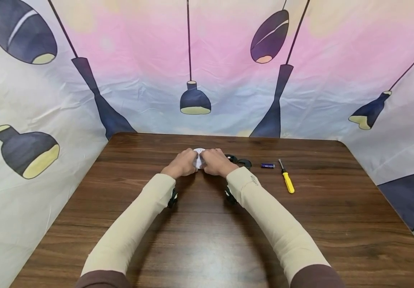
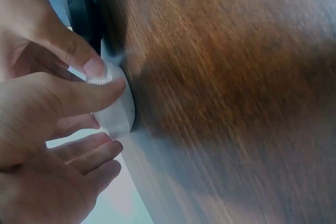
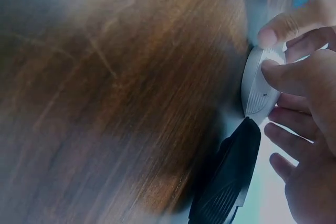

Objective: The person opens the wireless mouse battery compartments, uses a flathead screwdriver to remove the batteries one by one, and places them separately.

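A white round plastic device (image 1: 199, 151) is at the table's far side, between both hands. Its ridged side shows in the right wrist view, where the device (image 3: 256, 90) is tilted on edge. My left hand (image 1: 183, 163) pinches its left part, thumb on the near face and fingers behind, as the left wrist view also shows with the device (image 2: 124, 109). My right hand (image 1: 215, 162) holds its right part, thumb pressed on the ridged face. The fingertips behind it are partly hidden. Close to the right hand lies a black ridged object (image 3: 226, 177).
The black object (image 1: 244, 163) shows as two rounded parts beside the right wrist. Farther right are a purple battery (image 1: 267, 165) and a screwdriver (image 1: 288, 182) with a yellow handle. A patterned cloth (image 1: 156, 96) hangs behind the wooden table (image 1: 199, 232).
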